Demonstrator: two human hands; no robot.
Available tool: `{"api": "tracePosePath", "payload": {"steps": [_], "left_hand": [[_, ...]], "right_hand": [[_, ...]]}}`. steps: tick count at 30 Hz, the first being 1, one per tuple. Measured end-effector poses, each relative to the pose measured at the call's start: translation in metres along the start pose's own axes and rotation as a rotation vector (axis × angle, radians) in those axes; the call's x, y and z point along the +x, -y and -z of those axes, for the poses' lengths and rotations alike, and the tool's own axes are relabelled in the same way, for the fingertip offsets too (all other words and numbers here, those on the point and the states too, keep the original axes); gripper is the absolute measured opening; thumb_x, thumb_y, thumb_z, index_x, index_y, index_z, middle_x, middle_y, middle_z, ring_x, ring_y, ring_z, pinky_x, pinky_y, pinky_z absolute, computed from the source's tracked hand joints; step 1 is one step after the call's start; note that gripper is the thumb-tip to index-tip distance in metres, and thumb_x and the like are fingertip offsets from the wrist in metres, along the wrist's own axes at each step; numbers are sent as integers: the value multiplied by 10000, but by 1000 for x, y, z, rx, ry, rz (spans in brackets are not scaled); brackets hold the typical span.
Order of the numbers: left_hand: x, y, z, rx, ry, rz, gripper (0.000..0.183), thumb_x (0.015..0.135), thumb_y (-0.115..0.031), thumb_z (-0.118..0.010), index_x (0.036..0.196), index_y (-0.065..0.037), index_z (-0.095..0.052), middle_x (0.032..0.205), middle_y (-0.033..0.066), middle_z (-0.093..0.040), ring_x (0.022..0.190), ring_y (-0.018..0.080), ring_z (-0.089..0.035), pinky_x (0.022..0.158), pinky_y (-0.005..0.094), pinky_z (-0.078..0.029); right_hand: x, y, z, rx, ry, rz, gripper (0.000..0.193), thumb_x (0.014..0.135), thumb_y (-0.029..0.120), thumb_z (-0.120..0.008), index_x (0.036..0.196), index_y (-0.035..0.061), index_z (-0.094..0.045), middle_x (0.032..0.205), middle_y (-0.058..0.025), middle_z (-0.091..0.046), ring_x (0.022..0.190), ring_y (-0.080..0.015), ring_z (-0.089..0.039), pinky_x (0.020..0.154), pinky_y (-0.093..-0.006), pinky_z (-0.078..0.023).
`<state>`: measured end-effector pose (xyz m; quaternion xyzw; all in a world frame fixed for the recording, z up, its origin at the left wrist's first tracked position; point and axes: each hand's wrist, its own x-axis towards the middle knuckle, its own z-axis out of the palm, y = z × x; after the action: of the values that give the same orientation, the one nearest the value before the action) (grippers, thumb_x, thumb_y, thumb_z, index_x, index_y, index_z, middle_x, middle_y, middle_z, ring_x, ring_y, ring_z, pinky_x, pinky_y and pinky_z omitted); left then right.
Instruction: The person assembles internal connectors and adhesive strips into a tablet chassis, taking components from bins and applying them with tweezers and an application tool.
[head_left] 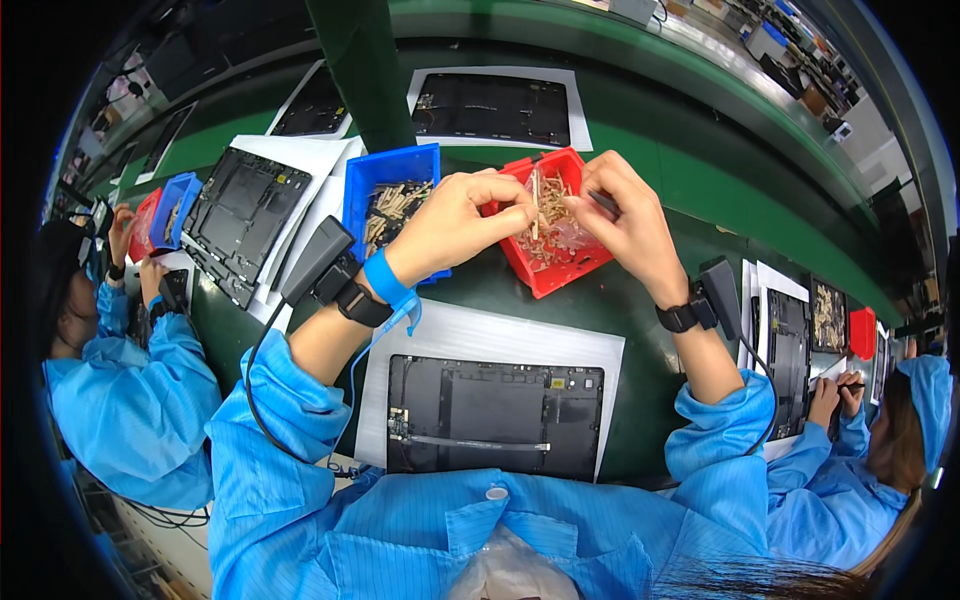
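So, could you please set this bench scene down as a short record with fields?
Left hand: at the left side of the red bin, apparently pinching a thin tan strip
Right hand: at that bin's right side, holding a dark slim tool
Red bin: loose tan pieces inside
Blue bin: left of the red one, also with tan pieces
Nearest the body: dark panel with a flat cable, on a white sheet
Co-workers: one person on each side
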<state>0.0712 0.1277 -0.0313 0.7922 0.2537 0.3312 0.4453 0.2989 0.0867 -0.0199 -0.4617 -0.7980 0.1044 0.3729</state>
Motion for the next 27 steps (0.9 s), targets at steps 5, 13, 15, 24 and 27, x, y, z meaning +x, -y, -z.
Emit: {"api": "tracePosePath", "payload": {"steps": [5,13,15,24,27], "left_hand": [[-12,-7,-2,187,-83,-99,124,834,-132,-684,858,-11,-700,789,54,-674,798,164,-568,777,311,-442],[-25,-23,-17,445,-255,-347,106,788,-96,-705,879,-41,-706,824,55,-659,788,205,-575,715,327,-398],[-29,-29,-16,447,-255,-372,118,786,-87,-709,895,-43,-704,850,60,-659,794,211,-578,725,322,-407],[-48,-63,-2,318,-290,-346,215,762,-79,-783,928,-31,-653,929,86,-670,896,226,-632,786,316,-453],[-49,-64,-2,361,-249,-363,203,762,-54,-772,922,-24,-651,927,96,-670,893,240,-630,790,328,-465]], "right_hand": [[1,30,-5,25,-107,-113,250,840,74,-696,1079,7,-665,961,-82,-642,816,-180,-639,691,-288,-495],[-16,66,-32,319,-303,-62,160,821,12,-715,979,-14,-712,937,-82,-663,847,-160,-650,665,-270,-512],[-16,64,-32,241,-352,65,144,805,-7,-717,948,-19,-709,925,-95,-663,853,-187,-659,657,-299,-526],[-23,81,-13,-168,-338,319,216,717,37,-770,914,53,-681,875,-54,-663,748,-236,-623,592,-317,-512],[-25,84,-12,-218,-321,354,237,695,25,-760,913,62,-676,871,-45,-656,723,-225,-604,564,-325,-498]]}}
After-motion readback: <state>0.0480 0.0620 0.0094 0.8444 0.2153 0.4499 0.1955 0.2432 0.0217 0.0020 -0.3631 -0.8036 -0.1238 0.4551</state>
